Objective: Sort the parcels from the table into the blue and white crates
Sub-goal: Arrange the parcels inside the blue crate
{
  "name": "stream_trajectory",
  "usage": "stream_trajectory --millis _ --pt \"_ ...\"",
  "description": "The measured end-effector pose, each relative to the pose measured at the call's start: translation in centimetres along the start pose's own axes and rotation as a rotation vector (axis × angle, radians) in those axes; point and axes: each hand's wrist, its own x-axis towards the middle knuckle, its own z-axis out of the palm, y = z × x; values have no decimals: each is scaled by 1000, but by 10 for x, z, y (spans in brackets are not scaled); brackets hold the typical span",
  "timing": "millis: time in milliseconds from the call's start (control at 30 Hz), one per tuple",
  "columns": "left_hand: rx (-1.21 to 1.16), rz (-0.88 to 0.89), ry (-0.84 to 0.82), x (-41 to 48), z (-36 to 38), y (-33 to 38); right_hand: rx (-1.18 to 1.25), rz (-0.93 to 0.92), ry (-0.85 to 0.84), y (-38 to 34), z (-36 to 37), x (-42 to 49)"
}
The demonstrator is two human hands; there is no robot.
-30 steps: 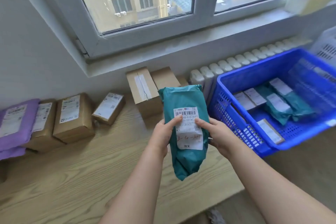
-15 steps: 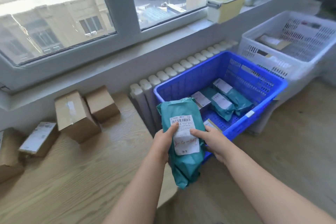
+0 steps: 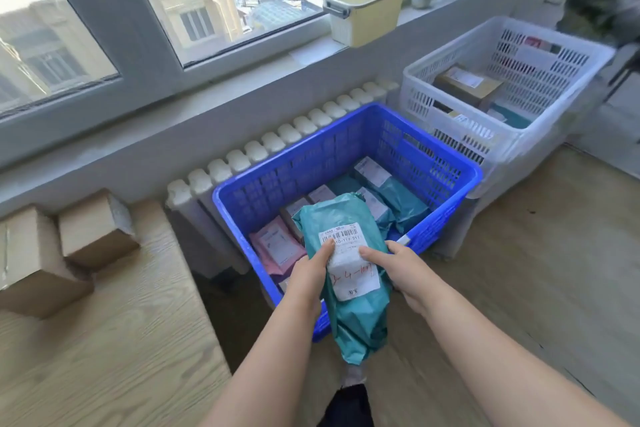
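A teal plastic mailer (image 3: 353, 315) with a white barcode label is held upright over the near rim of the blue crate (image 3: 446, 208). My left hand (image 3: 308, 274) grips its left side, thumb on the label. My right hand (image 3: 401, 270) grips its right side, thumb also on the label. Inside the blue crate lie several teal mailers, small boxes and a pink mailer (image 3: 277, 246). The white crate (image 3: 460, 128) stands behind and to the right, holding a brown box (image 3: 467, 85) and other parcels. On the wooden table (image 3: 114, 340) at left sit two brown cardboard boxes (image 3: 93, 232).
A white radiator (image 3: 273, 142) runs along the wall behind the crates, under the window sill. A pale yellow tub (image 3: 363, 10) sits on the sill. Wooden floor spreads to the right of the crates.
My view has swung right, away from the table. Both hands have carried the teal mailer from above the table to the blue crate's near rim. The white crate has come into view.
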Motion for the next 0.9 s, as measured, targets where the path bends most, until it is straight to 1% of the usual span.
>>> stream_trajectory --millis 200,300,467,633,800,900 --pt "16 -58 62 64 42 30 -45 17 29 -32 -28 68" --pt "4 -89 43 91 62 43 -93 42 35 -52 -42 94" --pt "27 -136 27 133 94 68 -69 61 50 -81 -64 138" --pt "43 -167 82 169 111 79 -98 123 -13 -95 -77 181" --pt "85 -214 182 218 130 76 -222 194 -112 -96 -97 245" --pt "123 -210 233 253 145 68 -327 235 -183 -93 -111 286"
